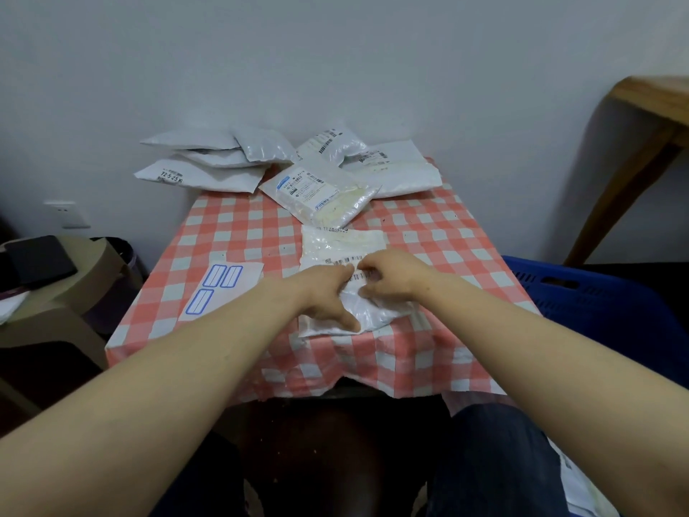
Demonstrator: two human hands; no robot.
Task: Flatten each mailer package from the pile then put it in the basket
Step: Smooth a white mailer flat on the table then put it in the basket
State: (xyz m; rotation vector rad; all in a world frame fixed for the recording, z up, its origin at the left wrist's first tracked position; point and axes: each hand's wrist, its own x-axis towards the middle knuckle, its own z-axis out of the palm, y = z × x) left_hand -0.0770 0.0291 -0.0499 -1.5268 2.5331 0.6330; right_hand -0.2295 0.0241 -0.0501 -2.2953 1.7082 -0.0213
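White mailer (341, 242) is pinched by left hand (328, 294) and right hand (391, 278), grips curled.

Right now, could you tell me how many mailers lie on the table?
8 mailers. Seven piled at the far end: three stacked left, one centre, two right, one in front. The left hand and right hand grip one. More may be hidden.

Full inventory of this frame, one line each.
near mailer: one, white, table middle, under both hands
piled mailers: about seven, white and grey, table's far edge
label sheet: one, white with three blue frames, table left
tablecloth: one, red-white checked, over table
basket: one, blue, right of table
wooden table: one, brown, far right
wall socket: one, white, left wall
left hand: grips near mailer
right hand: pinches near mailer
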